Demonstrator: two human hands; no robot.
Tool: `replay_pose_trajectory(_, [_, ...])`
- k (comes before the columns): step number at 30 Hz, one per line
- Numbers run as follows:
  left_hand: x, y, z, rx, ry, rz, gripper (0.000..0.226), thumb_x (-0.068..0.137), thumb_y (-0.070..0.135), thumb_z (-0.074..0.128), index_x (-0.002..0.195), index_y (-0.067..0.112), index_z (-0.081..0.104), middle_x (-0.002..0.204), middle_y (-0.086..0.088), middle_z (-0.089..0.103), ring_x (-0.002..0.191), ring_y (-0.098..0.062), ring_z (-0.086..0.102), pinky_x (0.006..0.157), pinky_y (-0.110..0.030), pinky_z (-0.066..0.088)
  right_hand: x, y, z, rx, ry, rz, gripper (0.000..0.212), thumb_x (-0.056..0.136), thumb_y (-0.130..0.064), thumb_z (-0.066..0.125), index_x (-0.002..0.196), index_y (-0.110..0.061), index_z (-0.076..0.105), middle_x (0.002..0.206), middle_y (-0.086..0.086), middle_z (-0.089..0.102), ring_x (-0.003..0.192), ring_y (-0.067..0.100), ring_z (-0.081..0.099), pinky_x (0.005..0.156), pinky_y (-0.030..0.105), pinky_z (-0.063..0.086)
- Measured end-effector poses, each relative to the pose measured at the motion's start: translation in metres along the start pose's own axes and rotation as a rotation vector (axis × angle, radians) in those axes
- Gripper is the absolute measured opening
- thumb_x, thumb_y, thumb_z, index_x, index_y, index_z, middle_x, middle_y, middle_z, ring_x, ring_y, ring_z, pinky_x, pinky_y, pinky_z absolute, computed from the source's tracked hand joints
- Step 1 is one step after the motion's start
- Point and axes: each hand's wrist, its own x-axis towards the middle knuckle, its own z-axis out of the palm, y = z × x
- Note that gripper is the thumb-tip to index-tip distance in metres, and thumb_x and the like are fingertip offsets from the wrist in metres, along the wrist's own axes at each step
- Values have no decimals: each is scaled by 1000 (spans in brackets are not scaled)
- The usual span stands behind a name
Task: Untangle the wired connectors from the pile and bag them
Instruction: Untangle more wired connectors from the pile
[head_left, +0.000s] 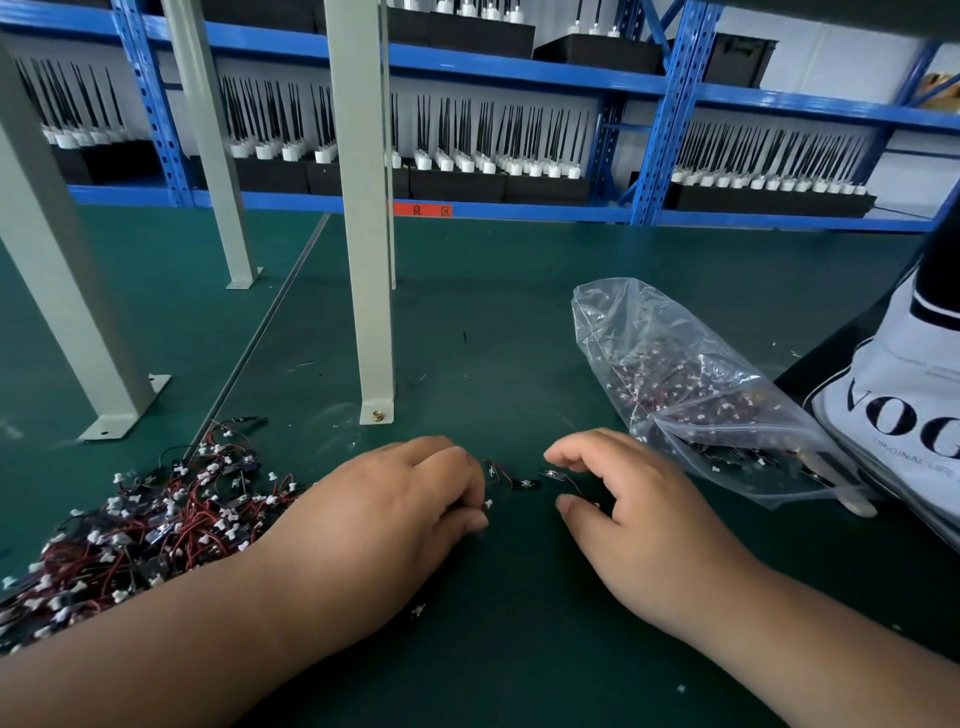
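Head view: green table (519, 322), then the clear bag (691, 384) of connectors at right and the tangled pile (140, 525) at left. Between them, the left hand (384, 525) pinches a wired connector (522, 482), fingers together; the right hand (628, 509) hovers, fingers curled apart.

Green mat-covered bench (467, 312) here. Sitting on it: a tangled pile of wired connectors (135, 535) at the left, a clear plastic bag (691, 384) half full of them on the right, a few loose connectors (524, 480) in the middle, plus grey frame posts (363, 234) bolted down.
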Motion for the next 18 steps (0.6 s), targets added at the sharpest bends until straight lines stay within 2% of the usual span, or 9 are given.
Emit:
replay_pose_trajectory(5, [-1, 2, -1, -17, 19, 24, 13, 89, 32, 65, 88, 29, 53, 88, 16, 53, 76, -4, 50, 66, -26, 46, -2, 3, 2, 23, -40, 21, 46, 89, -22, 69, 128, -42, 52, 119, -34, 51, 117, -16, 42, 91, -4, 27])
replay_pose_trajectory(7, [-2, 3, -3, -13, 28, 34, 15, 87, 31, 68, 86, 29, 54, 85, 16, 54, 75, -4, 50, 65, -27, 46, -3, -1, -1, -12, -30, -84, 40, 87, -24, 70, 123, -35, 58, 122, -30, 52, 117, -11, 44, 96, 4, 31])
replay_pose_trajectory(9, [-2, 4, -4, -5, 50, 44, 15, 85, 31, 70, 84, 29, 56, 83, 16, 56, 74, -5, 52, 64, -27, 46, -5, -9, -5, -55, -46, -244, 24, 83, -29, 68, 107, -28, 66, 122, -21, 57, 119, 0, 48, 102, 22, 36])
replay_pose_trajectory(11, [-1, 6, -5, -15, 81, 52, 13, 82, 31, 69, 83, 27, 57, 80, 15, 57, 73, -6, 54, 63, -27, 46, -8, -16, -6, -79, -110, -363, 19, 82, -35, 66, 99, -27, 68, 121, -16, 59, 120, 8, 49, 104, 33, 35])
replay_pose_trajectory(16, [-2, 8, -7, -53, 98, 74, 5, 81, 18, 62, 83, 22, 61, 82, 12, 61, 74, -13, 59, 62, -31, 51, -11, -20, -8, -88, -194, -443, 29, 82, -37, 69, 109, -30, 74, 118, -15, 61, 119, 11, 51, 105, 37, 36])
replay_pose_trajectory(18, [-3, 8, -9, -51, 92, 89, 7, 84, 20, 54, 85, 21, 62, 84, 9, 62, 76, -15, 61, 62, -31, 52, -10, -20, -8, -94, -211, -447, 35, 81, -36, 72, 115, -30, 73, 118, -15, 62, 120, 11, 51, 105, 39, 37])
